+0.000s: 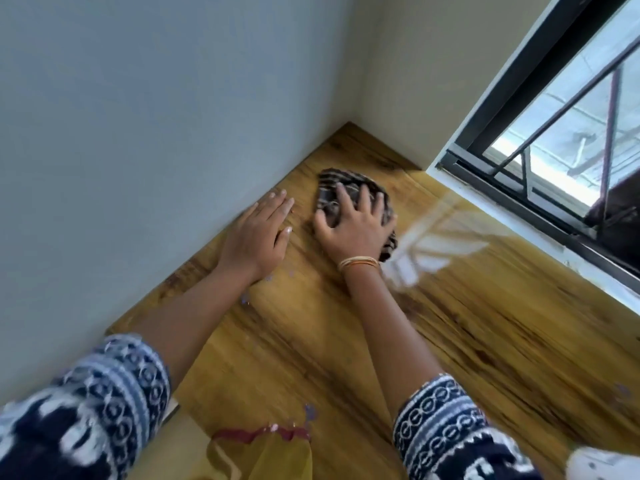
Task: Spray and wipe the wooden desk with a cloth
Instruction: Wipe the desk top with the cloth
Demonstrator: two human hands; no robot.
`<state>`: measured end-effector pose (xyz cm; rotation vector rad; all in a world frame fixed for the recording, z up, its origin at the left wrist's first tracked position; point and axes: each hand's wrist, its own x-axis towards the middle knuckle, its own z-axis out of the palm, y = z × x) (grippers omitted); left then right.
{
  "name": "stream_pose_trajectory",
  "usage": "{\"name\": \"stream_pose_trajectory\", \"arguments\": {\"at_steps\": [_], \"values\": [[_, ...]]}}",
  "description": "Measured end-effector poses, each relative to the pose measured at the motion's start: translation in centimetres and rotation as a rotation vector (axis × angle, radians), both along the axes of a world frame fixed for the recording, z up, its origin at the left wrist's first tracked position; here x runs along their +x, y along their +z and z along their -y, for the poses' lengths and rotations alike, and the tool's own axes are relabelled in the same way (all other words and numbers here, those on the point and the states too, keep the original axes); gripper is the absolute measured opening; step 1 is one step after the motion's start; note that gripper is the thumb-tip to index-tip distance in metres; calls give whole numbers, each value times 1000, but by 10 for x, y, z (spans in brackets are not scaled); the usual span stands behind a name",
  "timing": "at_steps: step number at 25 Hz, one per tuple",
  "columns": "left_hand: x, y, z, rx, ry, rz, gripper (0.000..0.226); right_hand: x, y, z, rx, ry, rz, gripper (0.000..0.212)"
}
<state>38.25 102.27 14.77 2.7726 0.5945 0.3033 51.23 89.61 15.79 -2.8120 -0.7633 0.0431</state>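
My right hand (353, 223) lies on top of the cloth (349, 199), with the fingers spread and a little bent over it, pressing it down on the wooden desk (311, 341). The cloth is dark with thin pale stripes, crumpled into a rough rounded lump, and it sits near the far corner of the desk where the 2 walls meet. My left hand (258, 233) rests flat on the wood just beside the cloth, fingers straight and close together, holding nothing, next to the grey wall (138, 133). The desk top is smooth and glossy, yellow-brown with dark grain streaks, and it shows a bright reflection of the window (554, 133) with its black frame. On my right wrist are thin golden bangles (358, 262). Both sleeves (104, 403) have a dark blue and white pattern.
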Motion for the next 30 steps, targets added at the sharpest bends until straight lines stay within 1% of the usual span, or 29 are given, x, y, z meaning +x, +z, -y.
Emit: {"name": "stream_pose_trajectory", "arguments": {"at_steps": [2,3,4,7,9,10,11,12,13,15,18,20,21,22,24,27,28,30], "values": [[-5,7,5,-19,24,1,55,-6,-1,10,-30,163,-11,67],[-13,11,10,-37,60,27,54,8,1,27,-51,209,11,68],[-24,17,15,-67,108,64,53,29,3,47,-57,211,35,70],[-78,23,34,-114,245,173,49,89,8,111,-20,15,11,70],[-121,16,49,-102,342,216,46,86,7,130,-28,-148,-25,66],[-140,12,56,-102,395,226,46,74,5,125,-37,-200,-17,65],[-157,8,62,-94,448,230,45,55,6,113,-36,-200,-14,65],[-171,4,67,-83,501,217,44,33,7,96,-25,-148,-36,65],[-183,-2,73,-73,559,189,44,7,8,80,-25,-39,-57,65],[-197,-9,81,-86,656,131,43,-55,8,57,-56,223,-50,65],[-201,-13,87,-129,694,125,51,-142,5,55,-82,615,-30,64],[-203,-14,87,-152,682,124,57,-159,5,64,-136,885,1,63],[-204,-14,87,-138,682,120,58,-147,7,61,-132,957,21,64],[-204,-15,85,-121,686,119,58,-125,9,55,-97,963,30,64],[-205,-17,83,-117,700,127,57,-61,11,42,-71,813,13,61],[-204,-21,83,-130,699,155,56,49,13,55,-93,459,-7,61],[-204,-22,83,-137,697,167,56,72,14,65,-104,357,-10,63],[-204,-22,83,-153,713,172,56,83,13,67,-108,147,-30,66]]}}
